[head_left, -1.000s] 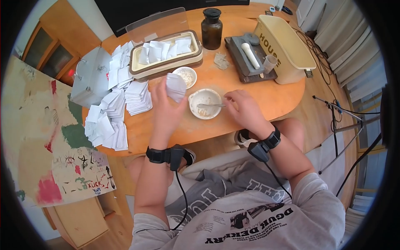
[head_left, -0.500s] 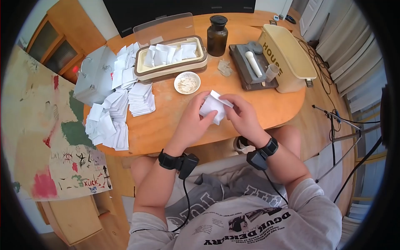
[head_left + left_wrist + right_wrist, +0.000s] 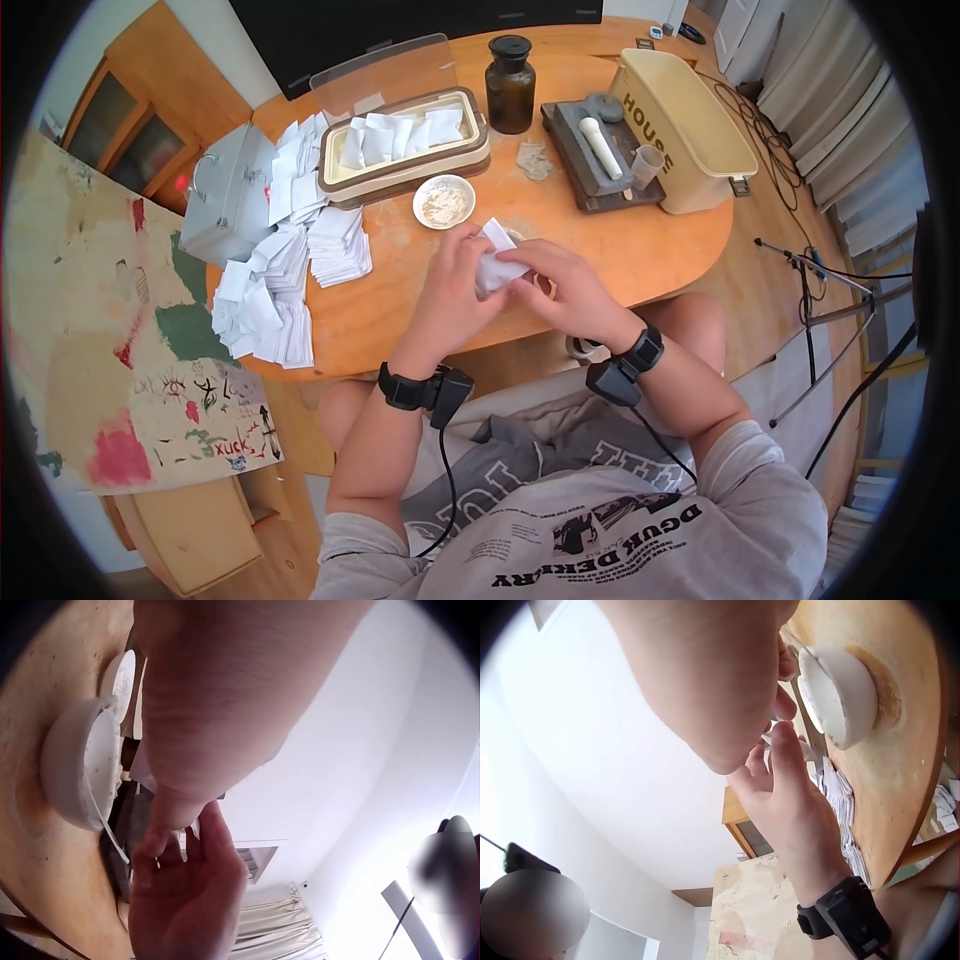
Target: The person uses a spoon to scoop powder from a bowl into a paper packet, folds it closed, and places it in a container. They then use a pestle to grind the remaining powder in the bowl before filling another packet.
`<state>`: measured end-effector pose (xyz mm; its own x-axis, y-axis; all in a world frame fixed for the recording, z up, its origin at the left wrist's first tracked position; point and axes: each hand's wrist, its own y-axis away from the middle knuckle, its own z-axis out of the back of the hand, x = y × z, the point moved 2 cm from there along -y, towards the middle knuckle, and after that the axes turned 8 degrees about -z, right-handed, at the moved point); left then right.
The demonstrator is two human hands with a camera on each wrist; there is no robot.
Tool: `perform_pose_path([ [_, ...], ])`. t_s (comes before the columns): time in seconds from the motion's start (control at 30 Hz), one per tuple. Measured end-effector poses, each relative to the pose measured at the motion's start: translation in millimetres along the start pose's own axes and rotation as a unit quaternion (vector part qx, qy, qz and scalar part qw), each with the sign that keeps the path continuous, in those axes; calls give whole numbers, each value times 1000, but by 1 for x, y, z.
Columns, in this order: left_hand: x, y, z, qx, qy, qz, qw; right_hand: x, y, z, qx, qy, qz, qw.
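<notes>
Paper packet (image 3: 498,264): white, folded; held up off table between both hands, just near of small dish (image 3: 444,203); can't tell exact overlap with bowl from above.
Left-hand grip (image 3: 452,297): left hand clamped on packet's left side, curled round it.
Right-hand grip (image 3: 573,288): right hand pinching packet's right side between thumb and fingers.
White bowl (image 3: 63,769): on table, below hands; mostly hidden in head view; spoon (image 3: 109,827) leaning out over rim.
Small dish contents: pale, powdery-looking.
Packet stacks (image 3: 338,240): on table, well left of hands.
Handling (judged): very light, thin, soft; quick to crease, could tear; probably not slippery if dry; liable to gape at folds.
Packet contents: can't tell.
Best hold (judged): side edges, finger and thumb, light pinch; avoid crushing middle.
</notes>
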<state>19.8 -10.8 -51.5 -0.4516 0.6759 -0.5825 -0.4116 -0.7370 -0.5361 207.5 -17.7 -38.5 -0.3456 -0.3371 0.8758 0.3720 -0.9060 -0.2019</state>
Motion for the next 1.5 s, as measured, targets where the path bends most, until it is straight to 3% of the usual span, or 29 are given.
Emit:
perform_pose_path([
  [0.17,13,1,4,-12,-50,13,999,4,-1,7,-7,5,12,1000],
  [0.3,51,7,38,-110,-136,72,982,-7,-7,34,-59,-7,3,998],
  [0.37,74,9,53,-140,-151,84,975,-9,-8,47,-61,26,-57,996],
  [0.43,103,10,69,-198,-122,170,958,-18,-8,50,-73,52,-37,995],
  [0.53,134,-7,87,-226,-146,190,944,-26,-7,47,-60,81,-13,995],
  [0.67,195,-39,117,-219,-180,209,936,-36,-7,42,-30,96,14,995],
  [0.9,208,-99,128,-181,-188,217,941,-38,-2,45,-15,97,-14,995],
  [1.07,228,-91,119,-172,-205,238,934,-37,-2,46,2,84,-15,996],
  [1.13,233,-81,117,-111,-225,271,929,-41,-2,46,-11,83,-13,996],
  [1.23,211,-83,116,-105,-206,308,923,-41,-4,47,-16,82,-14,996],
  [1.5,220,-76,121,-64,-178,288,939,-39,-3,51,-16,92,-30,995],
])
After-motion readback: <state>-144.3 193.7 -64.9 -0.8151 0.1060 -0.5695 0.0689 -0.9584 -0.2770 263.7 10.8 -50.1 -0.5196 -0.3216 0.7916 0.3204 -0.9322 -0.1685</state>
